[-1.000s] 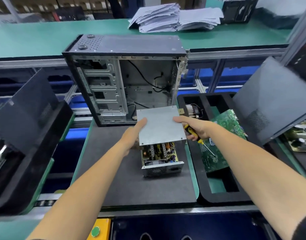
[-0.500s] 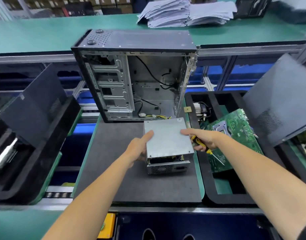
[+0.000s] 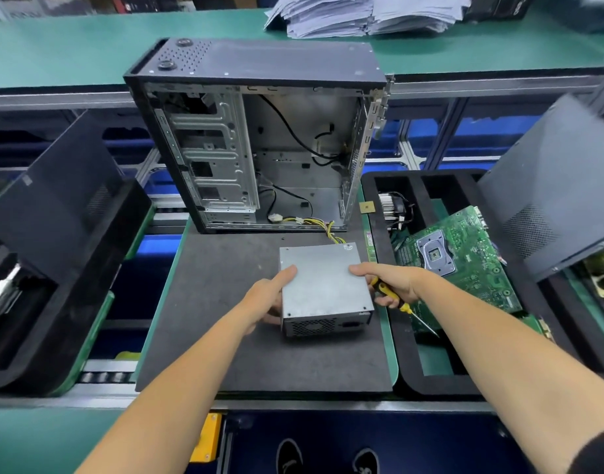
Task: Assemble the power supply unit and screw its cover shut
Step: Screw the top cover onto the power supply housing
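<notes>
My left hand (image 3: 271, 295) and right hand (image 3: 386, 282) clasp the power supply (image 3: 324, 285) on the mat (image 3: 225, 302); right also grasps the screwdriver (image 3: 396, 301). Seat the cover flush before screwing

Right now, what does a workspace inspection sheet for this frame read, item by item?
Surface: dark foam mat on green bench.
Job's things: power supply unit on mat, cover seated on top.
Clutter: motherboard and heatsink in black tray; paper stack.
Hands: left hand grips unit's left side; right hand holds screwdriver, fingers on cover.
Cables: yellow-black bundle runs from unit into open PC case.
Surroundings: side panels leaning either side.
</notes>
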Motion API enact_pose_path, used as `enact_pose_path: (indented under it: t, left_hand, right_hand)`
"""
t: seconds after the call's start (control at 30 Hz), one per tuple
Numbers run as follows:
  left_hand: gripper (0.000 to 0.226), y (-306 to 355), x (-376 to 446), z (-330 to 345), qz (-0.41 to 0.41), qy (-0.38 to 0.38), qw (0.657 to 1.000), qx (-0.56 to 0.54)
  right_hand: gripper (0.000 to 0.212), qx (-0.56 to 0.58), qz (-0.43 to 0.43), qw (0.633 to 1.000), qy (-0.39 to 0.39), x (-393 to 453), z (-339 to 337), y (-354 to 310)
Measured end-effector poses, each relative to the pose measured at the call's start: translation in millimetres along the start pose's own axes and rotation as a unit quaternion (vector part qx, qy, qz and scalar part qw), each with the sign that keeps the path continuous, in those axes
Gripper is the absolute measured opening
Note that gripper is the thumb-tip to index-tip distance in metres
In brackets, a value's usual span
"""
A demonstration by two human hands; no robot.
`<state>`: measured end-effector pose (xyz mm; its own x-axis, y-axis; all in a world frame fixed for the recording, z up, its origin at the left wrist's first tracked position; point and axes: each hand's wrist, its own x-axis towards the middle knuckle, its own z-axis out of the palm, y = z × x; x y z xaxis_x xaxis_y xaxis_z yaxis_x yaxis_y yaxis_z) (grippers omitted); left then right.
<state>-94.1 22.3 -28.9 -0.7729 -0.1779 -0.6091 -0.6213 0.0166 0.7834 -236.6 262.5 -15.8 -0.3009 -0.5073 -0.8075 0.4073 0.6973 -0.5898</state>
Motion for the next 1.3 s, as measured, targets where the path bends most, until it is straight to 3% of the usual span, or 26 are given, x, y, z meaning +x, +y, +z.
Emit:
enact_pose_path:
  t: [0.17,0.4,0.53,0.7,0.83,0.97,1.17,1.3]
  left_hand:
    - [0.070,-5,6,2,0.007,0.008,1.000,-0.003]
    - [0.084,-3,8,1,0.020,0.023,1.000,0.007]
    - [0.080,-2,8,2,0.028,0.041,0.999,0.021]
    - [0.070,0,7,5,0.032,0.078,0.995,0.052]
    - [0.066,1,10,-3,0.068,0.129,0.980,0.133]
    - [0.056,8,12,-8,0.016,0.075,0.996,0.042]
    - [0.056,16,15,-1,-0.020,0.020,0.999,0.019]
    - [0.074,16,16,5,-0.041,0.008,0.998,0.049]
  right_hand:
    - [0.045,0.012,0.000,1.000,0.018,3,-1,2]
    - [0.047,0.008,-0.011,0.999,0.043,4,-3,0]
    - [0.046,-0.005,-0.025,0.999,0.043,2,-4,-3]
    - [0.054,-0.028,-0.034,0.998,0.049,0,-3,-9]
    - [0.071,-0.106,-0.048,0.984,0.135,-8,-16,-15]
    - [0.085,-0.084,-0.027,0.991,0.097,-13,-26,-19]
    - [0.062,-0.039,-0.007,0.997,0.059,-8,-8,-18]
    - [0.054,-0.026,-0.005,0.997,0.068,-5,-3,-20]
